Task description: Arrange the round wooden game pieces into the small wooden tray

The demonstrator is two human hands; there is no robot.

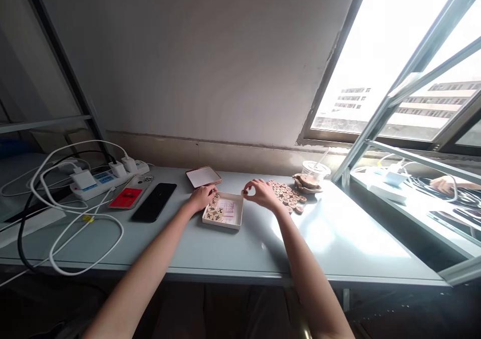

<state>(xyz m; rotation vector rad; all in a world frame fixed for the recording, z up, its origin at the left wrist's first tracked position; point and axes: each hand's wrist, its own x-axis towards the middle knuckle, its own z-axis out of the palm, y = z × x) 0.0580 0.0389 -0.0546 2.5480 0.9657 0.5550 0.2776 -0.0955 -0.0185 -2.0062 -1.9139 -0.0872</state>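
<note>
A shallow cardboard box [241, 214] lies on the desk in front of me. Several round wooden Chinese chess pieces [212, 210] sit along its left side, and a pinkish printed sheet [227, 209] shows on its floor. My left hand [202, 199] is at the box's far left corner, fingers curled over the edge. Just beyond the right wall, my right hand [260, 193] pinches one Chinese chess piece [245, 192] between thumb and fingers. Many more loose pieces [287, 195] lie in a cluster to the right of that hand, partly hidden behind it.
The box lid [203, 177] lies behind the box. To the left are a black phone [155, 202], another phone with a red card [127, 198], a power strip [108, 179] and looped white cables. A plastic cup [315, 170] with a straw stands at the back right, near a metal frame.
</note>
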